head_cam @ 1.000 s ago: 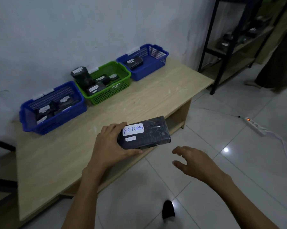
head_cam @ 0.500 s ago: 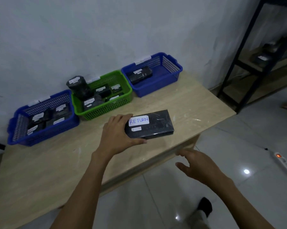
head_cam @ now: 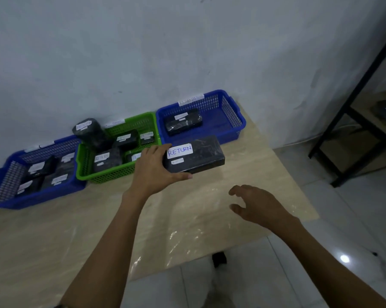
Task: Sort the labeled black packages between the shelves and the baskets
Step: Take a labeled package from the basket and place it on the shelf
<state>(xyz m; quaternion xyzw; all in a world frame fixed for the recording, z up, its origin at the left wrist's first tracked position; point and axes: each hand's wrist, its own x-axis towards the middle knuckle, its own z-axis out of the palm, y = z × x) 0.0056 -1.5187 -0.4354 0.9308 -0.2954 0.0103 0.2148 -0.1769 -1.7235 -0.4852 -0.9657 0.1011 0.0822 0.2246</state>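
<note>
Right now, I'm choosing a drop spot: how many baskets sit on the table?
3, in a row against the wall: the left blue basket, the green basket in the middle, the right blue basket.

Black RETURN-labelled package (head_cam: 202, 157) held level, seemingly beside right blue basket (head_cam: 233, 112).

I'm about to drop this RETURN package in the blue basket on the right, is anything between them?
Nothing visible. The left hand grips the RETURN package just in front of the right blue basket. One black package lies at its back left; the rest of its floor is bare. The right hand hovers nearer, off the path.
</note>
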